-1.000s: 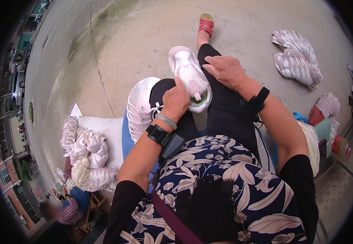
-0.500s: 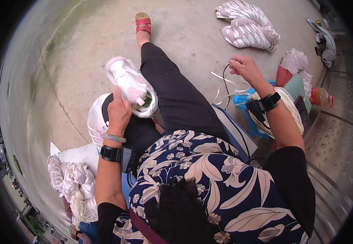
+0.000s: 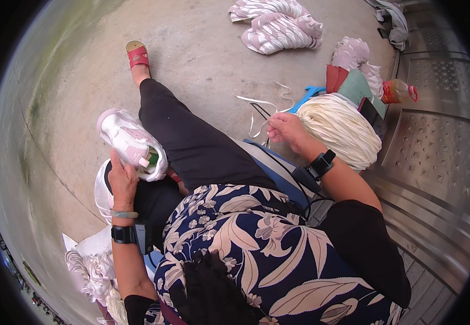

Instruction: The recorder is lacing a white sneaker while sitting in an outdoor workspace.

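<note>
My left hand [image 3: 123, 181] grips a pink and white mesh shoe [image 3: 130, 142] by its side, over my left knee. The shoe's opening faces me, and a green patch shows inside it. My right hand [image 3: 286, 131] is closed in a pinch beside a large bundle of cream-white laces [image 3: 343, 127]; what its fingertips hold is too small to make out. Loose white laces [image 3: 259, 103] trail on the floor just beyond those fingertips, and a black cord [image 3: 262, 111] runs close by them.
Pink and white shoe pieces [image 3: 284, 30] lie piled on the floor ahead. Right of the laces are red and green cloth [image 3: 354, 84], a bottle [image 3: 397, 91] and a metal panel [image 3: 425, 130]. More white pieces [image 3: 94, 273] lie at lower left.
My right hand has come down and closer to my body, beside the lace bundle. The view has shifted, so the scene sits further left. My left hand still grips the shoe.
</note>
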Demonstrator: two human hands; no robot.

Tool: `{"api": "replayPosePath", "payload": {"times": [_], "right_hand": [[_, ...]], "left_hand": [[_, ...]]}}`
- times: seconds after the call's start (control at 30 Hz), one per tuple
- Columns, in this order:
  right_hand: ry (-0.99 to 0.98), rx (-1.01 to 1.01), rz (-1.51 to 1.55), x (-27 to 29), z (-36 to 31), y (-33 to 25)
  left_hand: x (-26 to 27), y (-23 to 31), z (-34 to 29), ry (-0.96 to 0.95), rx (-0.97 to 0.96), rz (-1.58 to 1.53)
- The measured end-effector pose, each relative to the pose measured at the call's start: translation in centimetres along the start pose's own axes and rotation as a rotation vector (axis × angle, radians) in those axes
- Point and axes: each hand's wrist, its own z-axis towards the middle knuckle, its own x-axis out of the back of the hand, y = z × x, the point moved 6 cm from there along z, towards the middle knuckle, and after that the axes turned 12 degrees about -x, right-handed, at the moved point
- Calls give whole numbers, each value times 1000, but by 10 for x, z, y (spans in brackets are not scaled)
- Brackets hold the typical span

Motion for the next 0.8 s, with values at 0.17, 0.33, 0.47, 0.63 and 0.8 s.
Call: {"api": "replayPosePath", "payload": {"times": [0.17,0.33,0.47,0.63,0.8], "right_hand": [[313,64,-96,57,-4,20],[760,577,-862,76,-26,-16],[886,627,-1114,81,-30,-25],[781,680,-1363,64,-24,-16],[618,721,-1523,35,-12,3]], "left_hand": [[2,6,1,51,-43,-13],[1,9,1,17,-10,-8],[3,6,-1,38,-11,-21],[0,1,-1,22,-3,12],[0,5,2,28,-29,50]]}}
